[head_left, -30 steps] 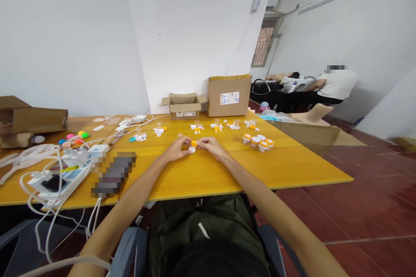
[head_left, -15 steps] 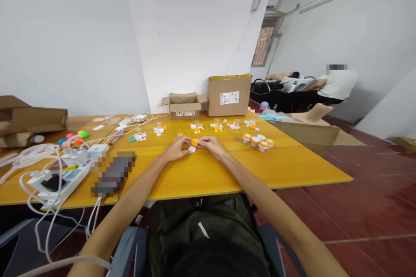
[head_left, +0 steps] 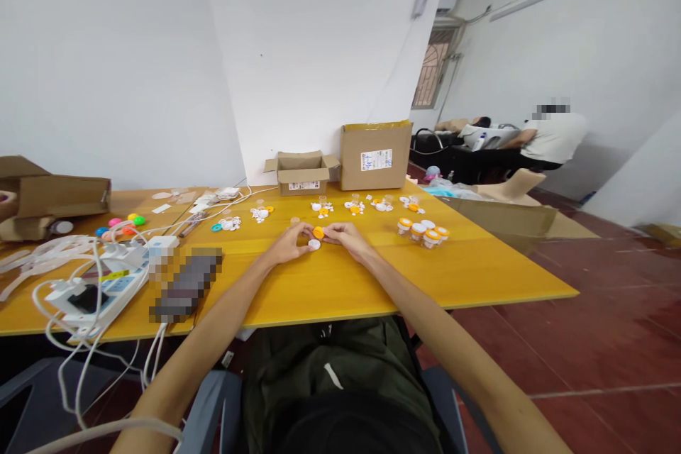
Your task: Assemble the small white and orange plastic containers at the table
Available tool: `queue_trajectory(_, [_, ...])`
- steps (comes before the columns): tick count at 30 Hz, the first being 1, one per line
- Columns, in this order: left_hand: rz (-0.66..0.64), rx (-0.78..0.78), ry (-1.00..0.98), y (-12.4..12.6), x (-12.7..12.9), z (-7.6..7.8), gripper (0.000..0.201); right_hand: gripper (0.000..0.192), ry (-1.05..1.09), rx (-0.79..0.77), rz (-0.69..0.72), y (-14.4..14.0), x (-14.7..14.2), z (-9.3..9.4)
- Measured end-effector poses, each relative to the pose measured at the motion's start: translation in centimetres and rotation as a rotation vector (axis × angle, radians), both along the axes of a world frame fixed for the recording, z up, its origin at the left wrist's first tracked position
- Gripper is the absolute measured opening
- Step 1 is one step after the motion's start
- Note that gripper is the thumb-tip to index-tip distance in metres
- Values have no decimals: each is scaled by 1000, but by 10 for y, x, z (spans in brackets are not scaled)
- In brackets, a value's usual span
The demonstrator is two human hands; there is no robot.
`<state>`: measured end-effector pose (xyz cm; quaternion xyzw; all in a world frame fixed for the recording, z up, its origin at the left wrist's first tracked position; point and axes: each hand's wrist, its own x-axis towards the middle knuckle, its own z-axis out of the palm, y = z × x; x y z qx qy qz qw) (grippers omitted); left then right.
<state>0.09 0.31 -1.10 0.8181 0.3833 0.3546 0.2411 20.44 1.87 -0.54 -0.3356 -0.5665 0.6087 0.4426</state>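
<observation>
holding an orange cap at or just above the desk, between both hands, straight in front of the body. with the right hand, pinching the cap's right edge, thumb and fingertips drawn nearly together. with the left hand, curling fingers to the cap's left edge, thumb spread well apart from them and reaching to a white disc just below; too small to tell whether gripped or merely touched. judging by looks, probably very light and stiff, like thin moulded plastic; likely smooth enough to slip or spin away if squeezed off-centre, yet hardly fragile. best taken by the rim, at opposite sides, leaving the round face free. compared with a second ago, barely shifted: perhaps turned a touch, showing slightly more of the orange face; against half a second ago, no clear change. likewise unmoved: to the right, lidded clear cups; beyond the hands, piles of small white parts; just past the left fingers, a small clear cup.
</observation>
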Motion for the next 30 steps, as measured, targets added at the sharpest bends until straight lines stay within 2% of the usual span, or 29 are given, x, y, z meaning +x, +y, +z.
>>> queue_trajectory(30, [56,25,51,-6,1,6,36,34,-3,9,0,2,0,-2])
